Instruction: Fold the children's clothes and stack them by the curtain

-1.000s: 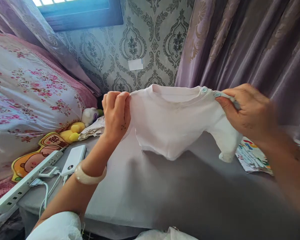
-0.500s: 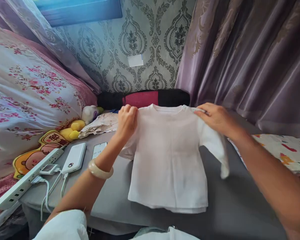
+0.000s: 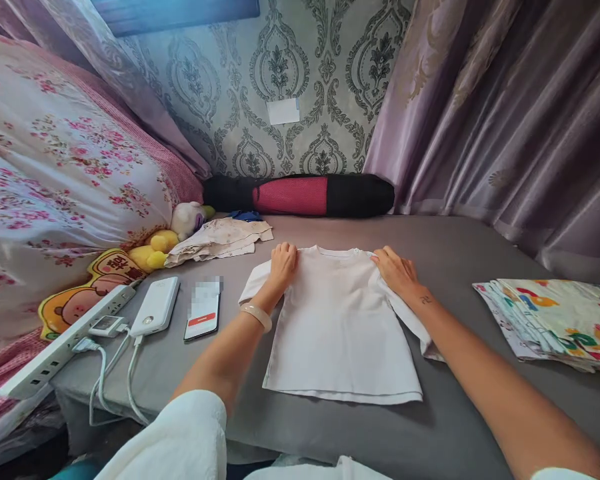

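A small white long-sleeved shirt point(image 3: 347, 333) lies spread on the grey surface, its neckline away from me and its hem toward me. My left hand point(image 3: 283, 262) is closed on its left shoulder, fingers curled over the fabric. At the opposite shoulder my right hand point(image 3: 394, 268) pinches the cloth beside the collar. The left sleeve sticks out behind my left wrist, which wears a pale bangle point(image 3: 257, 317). Part of the right sleeve is hidden under my right forearm.
To the left are a phone point(image 3: 203, 312), a white power bank point(image 3: 155, 307) with cables and a power strip point(image 3: 70, 340). Crumpled cloth point(image 3: 220, 239) and plush toys lie behind them. A black and red roll point(image 3: 290, 195) lines the wall. Folded patterned cloths point(image 3: 555, 320) sit at right.
Both hands have lowered the shirt from a raised hold onto the grey surface, still gripping its shoulders. The view has shifted slightly, showing more of the folded cloths.
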### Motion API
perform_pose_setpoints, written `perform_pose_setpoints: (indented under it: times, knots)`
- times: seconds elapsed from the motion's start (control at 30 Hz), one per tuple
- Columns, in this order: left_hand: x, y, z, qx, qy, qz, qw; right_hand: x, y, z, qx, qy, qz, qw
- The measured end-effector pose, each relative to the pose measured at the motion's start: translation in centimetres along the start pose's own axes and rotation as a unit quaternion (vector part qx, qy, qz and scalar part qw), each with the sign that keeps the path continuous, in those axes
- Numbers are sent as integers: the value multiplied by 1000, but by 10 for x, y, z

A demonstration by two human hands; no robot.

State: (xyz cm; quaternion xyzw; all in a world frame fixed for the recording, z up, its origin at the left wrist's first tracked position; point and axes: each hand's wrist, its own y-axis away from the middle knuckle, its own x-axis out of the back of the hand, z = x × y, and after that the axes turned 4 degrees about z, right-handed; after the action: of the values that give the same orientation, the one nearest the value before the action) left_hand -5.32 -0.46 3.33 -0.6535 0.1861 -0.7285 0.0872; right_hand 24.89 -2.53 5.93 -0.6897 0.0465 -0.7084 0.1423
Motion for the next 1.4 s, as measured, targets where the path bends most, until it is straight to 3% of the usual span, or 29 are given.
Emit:
perform_pose_setpoints:
  times: [0.43, 0.8, 1.03, 1.4]
  knots:
    - [-30, -14, -7, -13, 15, -36, 999, -30, -23, 3, -18, -29, -80, 996]
    - [-30, -54, -8, -16, 2, -8, 1000, -31, -50, 6, -31, -25, -61, 997]
    - [-47, -51, -8, -1, 4, -59, 998, -39, -49, 5, -40, -40, -106, 993]
    - [-54, -63, -4, -5, 10, -62, 998, -57, -62, 17, -41, -48, -93, 994]
